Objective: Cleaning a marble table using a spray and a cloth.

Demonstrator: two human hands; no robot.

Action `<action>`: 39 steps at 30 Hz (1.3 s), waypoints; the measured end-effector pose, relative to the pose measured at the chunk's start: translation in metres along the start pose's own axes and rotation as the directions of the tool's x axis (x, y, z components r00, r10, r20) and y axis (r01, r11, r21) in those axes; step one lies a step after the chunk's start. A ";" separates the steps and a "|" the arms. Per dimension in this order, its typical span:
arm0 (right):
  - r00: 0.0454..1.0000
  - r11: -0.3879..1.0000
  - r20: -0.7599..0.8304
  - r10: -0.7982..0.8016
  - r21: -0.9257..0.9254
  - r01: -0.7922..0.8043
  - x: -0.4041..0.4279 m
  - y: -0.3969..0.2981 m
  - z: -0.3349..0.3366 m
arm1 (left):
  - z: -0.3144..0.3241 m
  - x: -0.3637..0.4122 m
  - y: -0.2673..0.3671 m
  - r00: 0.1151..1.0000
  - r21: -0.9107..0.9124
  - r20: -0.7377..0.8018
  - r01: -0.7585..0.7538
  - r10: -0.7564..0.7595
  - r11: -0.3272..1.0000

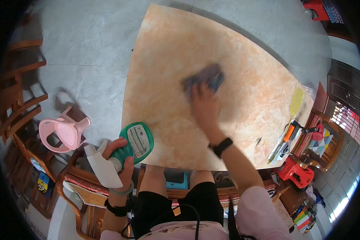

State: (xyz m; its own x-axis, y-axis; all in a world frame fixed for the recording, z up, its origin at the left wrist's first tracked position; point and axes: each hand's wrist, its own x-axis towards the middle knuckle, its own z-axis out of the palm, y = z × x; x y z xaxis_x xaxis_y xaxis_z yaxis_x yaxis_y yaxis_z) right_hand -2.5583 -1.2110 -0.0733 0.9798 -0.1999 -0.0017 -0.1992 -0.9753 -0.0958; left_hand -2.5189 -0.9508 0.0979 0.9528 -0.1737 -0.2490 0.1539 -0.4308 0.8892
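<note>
My left hand (pixel 124 163) grips the neck of a green spray bottle (pixel 138 142) with a white trigger head (pixel 103 166), tilted over the table's near left corner. A label with writing faces up on the bottle. My right hand (pixel 204 105), blurred, lies on a bunched dark grey-blue cloth (pixel 204 78) near the middle of the table (pixel 168 126), which has a marbled orange-beige top. The fingers rest over the cloth's near edge; whether they pinch it cannot be made out.
At the table's right edge lie a yellow fly swatter (pixel 296 99), an orange-handled tool (pixel 289 133) and small items. A pink child's chair (pixel 69 132) stands on the floor at left, a red plastic stool (pixel 297 174) at right. Wooden chairs (pixel 87 183) are near the table.
</note>
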 end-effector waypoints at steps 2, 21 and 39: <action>0.996 0.990 -0.015 -0.084 0.111 0.085 -0.015 -0.002 -0.011 | -0.004 0.004 0.000 1.000 -0.034 0.030 0.010 -0.009 0.999; 0.957 0.921 -0.034 0.287 -0.265 -0.286 0.122 0.111 -0.020 | -0.041 0.014 -0.019 0.998 -0.078 -0.025 0.056 -0.058 0.995; 0.783 0.778 -0.036 0.621 0.148 -0.611 0.165 0.159 0.033 | -0.045 0.009 -0.023 0.996 -0.110 -0.053 0.062 -0.068 0.992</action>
State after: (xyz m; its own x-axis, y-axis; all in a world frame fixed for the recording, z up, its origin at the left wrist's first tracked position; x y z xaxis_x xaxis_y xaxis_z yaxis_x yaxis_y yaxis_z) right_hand -2.4282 -1.3962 -0.1217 0.6427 -0.7657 -0.0249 -0.7506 -0.6228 -0.2205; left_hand -2.5016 -0.9028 0.0927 0.9526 -0.0965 -0.2886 0.2408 -0.3405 0.9089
